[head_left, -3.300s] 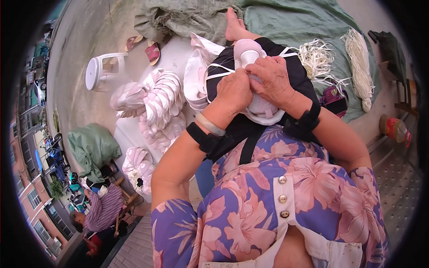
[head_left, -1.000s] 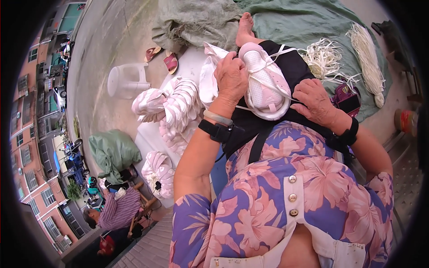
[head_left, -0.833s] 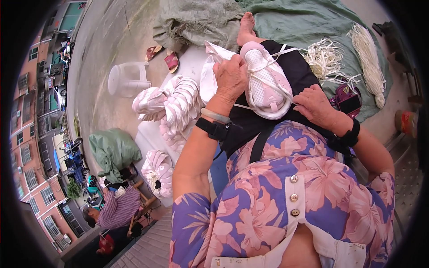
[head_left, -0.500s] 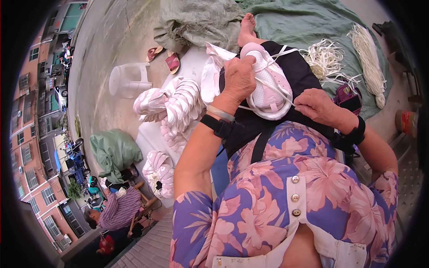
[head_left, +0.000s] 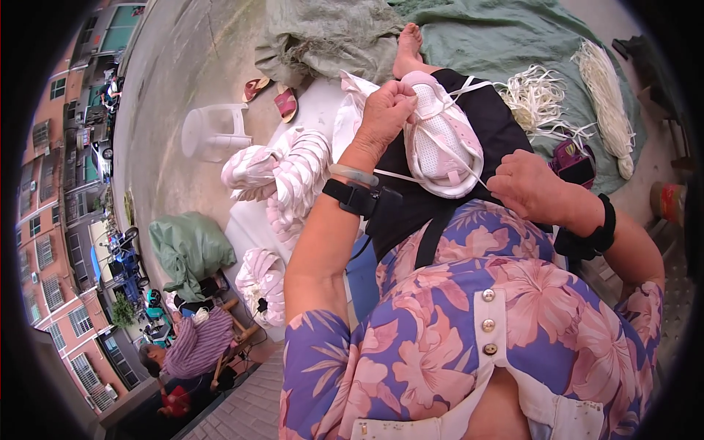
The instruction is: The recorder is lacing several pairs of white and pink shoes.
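A pink and white shoe upper [head_left: 444,149] lies across my lap, its perforated tongue facing up. A white shoelace [head_left: 456,160] crosses it and runs to my right hand [head_left: 534,189], whose fingertips are closed on the lace at the upper's near right edge. At the far left edge of the upper, my left hand [head_left: 386,117] is closed in a pinch; what lies between its fingertips is too small to make out. Another stretch of lace passes from under the upper toward my left wrist.
Stacked shoe uppers [head_left: 301,165] and another bundle of uppers [head_left: 261,282] lie on my left. Loose white laces [head_left: 534,99] and a lace hank [head_left: 605,106] rest on green cloth [head_left: 506,37]. A white plastic stool [head_left: 213,132] lies near sandals [head_left: 287,103]. A person [head_left: 198,341] sits left.
My left hand has turned and drawn slightly back from over the upper to its edge. My right hand has shifted a little toward me and right, its fingers curled more.
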{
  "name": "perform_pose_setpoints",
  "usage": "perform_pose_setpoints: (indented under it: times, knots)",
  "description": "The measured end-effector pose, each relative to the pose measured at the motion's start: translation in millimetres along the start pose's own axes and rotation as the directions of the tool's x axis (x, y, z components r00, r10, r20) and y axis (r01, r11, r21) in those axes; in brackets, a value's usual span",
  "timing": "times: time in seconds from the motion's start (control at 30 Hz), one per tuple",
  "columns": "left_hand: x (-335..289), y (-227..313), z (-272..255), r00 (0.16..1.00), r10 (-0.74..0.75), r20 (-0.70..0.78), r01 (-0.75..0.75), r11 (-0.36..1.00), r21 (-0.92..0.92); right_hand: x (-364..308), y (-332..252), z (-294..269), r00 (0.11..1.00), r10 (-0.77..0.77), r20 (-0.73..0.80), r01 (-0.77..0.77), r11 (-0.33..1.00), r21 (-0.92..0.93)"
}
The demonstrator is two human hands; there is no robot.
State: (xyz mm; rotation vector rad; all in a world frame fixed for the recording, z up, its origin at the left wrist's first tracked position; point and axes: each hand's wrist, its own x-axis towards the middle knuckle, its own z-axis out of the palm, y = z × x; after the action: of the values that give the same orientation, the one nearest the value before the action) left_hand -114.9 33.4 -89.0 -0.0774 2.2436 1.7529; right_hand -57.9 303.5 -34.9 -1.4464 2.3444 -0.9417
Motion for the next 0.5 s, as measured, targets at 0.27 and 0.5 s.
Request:
perform_pose_setpoints:
  times: [0.27,0.5]
  knots:
    - [-8.6,7.5,3.0,1.000,0.019,-0.006,-0.020,0.908,-0.418,-57.8,-26.5,-26.7,0.948,0.016,0.318,0.035,0.987,-0.155]
    - [-10.0,-18.0,9.7,0.983,0.064,-0.175,-0.087,0.987,-0.133,-126.8,-48.3,-48.3,0.755,0.136,0.642,-0.045,0.987,-0.156]
